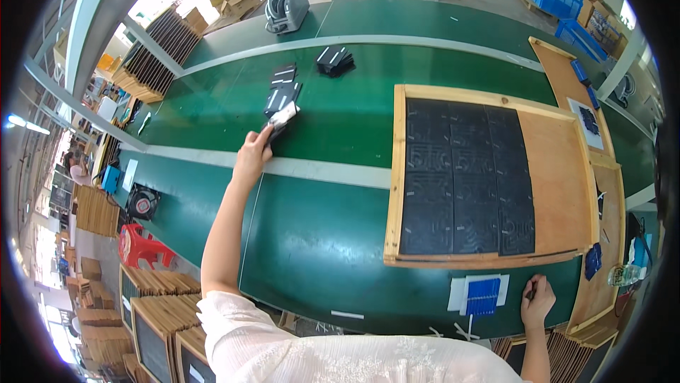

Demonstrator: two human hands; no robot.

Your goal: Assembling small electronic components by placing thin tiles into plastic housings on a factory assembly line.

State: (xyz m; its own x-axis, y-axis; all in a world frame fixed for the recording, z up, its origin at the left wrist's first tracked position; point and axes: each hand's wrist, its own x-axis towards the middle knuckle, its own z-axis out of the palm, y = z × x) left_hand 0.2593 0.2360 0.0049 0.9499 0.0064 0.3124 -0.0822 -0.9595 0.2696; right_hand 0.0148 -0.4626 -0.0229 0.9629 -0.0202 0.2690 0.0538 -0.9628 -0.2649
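Note:
My left hand reaches out over the green work surface, fingers closed on a thin black flat piece whose upper face catches white light. Just beyond it lie black square pieces with small white strips on them. Farther right is a loose stack of similar black pieces. At the near right, my right hand is curled shut by the table edge; a bit of something dark shows at its fingers, too small to name. A wooden-framed tray holds rows of black square sheets on its left and middle.
Blue strips on white paper lie left of my right hand. Pale rails cross the green surface. A grey tape dispenser-like device stands at the back. A black fan and red stool are left; stacked wooden frames stand lower left.

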